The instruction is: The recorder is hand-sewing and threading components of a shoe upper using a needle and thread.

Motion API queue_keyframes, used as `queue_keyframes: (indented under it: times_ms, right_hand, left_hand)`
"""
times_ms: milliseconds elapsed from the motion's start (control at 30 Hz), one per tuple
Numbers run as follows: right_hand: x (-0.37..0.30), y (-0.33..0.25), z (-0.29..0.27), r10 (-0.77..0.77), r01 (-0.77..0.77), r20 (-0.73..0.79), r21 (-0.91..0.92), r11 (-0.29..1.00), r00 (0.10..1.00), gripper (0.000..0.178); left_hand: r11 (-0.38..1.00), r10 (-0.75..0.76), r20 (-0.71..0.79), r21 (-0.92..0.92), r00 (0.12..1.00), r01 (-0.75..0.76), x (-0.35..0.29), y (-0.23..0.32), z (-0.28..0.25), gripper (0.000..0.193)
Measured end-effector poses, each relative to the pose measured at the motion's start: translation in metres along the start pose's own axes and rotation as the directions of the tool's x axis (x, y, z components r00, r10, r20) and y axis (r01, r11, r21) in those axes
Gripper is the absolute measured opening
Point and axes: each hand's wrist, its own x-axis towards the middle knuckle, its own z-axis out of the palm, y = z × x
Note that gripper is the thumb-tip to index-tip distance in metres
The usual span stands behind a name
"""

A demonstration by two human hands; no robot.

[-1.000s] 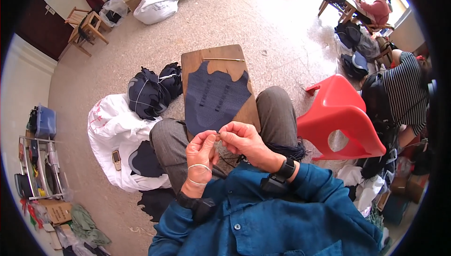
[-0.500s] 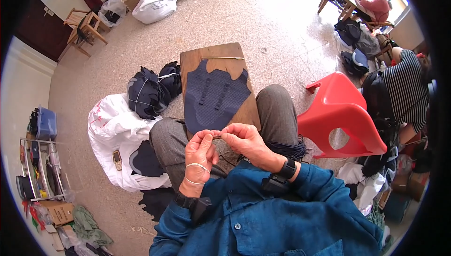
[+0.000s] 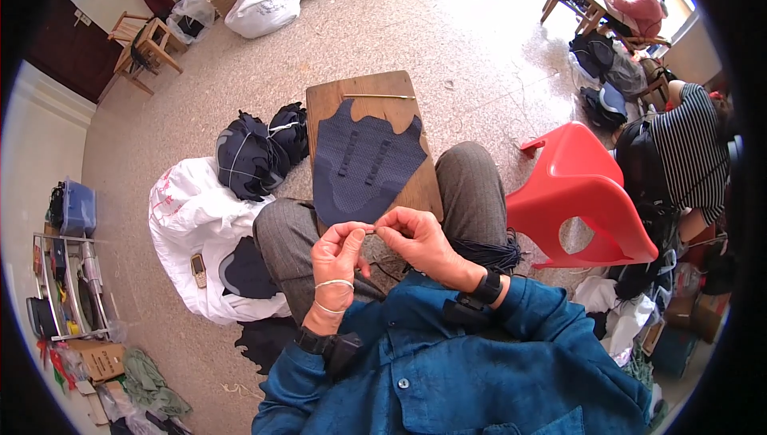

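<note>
My left hand [image 3: 339, 253] and my right hand [image 3: 415, 242] meet at the fingertips above my lap. Each pinches what looks like a thin dark cord [image 3: 389, 270], which loops below them; the part between the fingertips is mostly hidden. Just beyond my hands, a dark blue fabric piece [image 3: 369, 155] with two rows of short dark strips lies flat on a wooden board [image 3: 415, 187]. At the board's far end rests a thin, light-coloured stick-like tool [image 3: 379, 97]. A bundle of dark cords [image 3: 491, 253] lies over my right thigh.
Tied bundles of dark fabric pieces [image 3: 249, 155] sit left of the board, beside a white sack [image 3: 188, 211] with a mobile phone [image 3: 199, 270] on it. A red plastic chair [image 3: 575, 187] stands close on my right. Two people work farther right, one in stripes [image 3: 683, 151].
My left hand has tipped slightly, its fingers now reaching farther toward the right fingertips. My right hand and the fabric piece stay nearly in place.
</note>
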Motion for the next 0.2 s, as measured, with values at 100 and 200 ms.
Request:
queue_keyframes:
  times_ms: [100, 200]
  right_hand:
    - [-0.0018, -0.0073, -0.0022, -0.091, 0.09, 0.003, -0.16, 0.983, 0.996, 0.013]
    - [-0.0022, -0.005, -0.0039, -0.048, 0.05, 0.022, -0.154, 0.987, 0.999, 0.013]
  left_hand:
    - [0.991, 0.053, -0.035, 0.124, 0.998, -0.049, -0.0005, 0.0019, 0.0001, 0.016]
    - [0.991, 0.036, -0.019, 0.127, 0.999, -0.033, 0.0008, 0.0007, -0.006, 0.015]
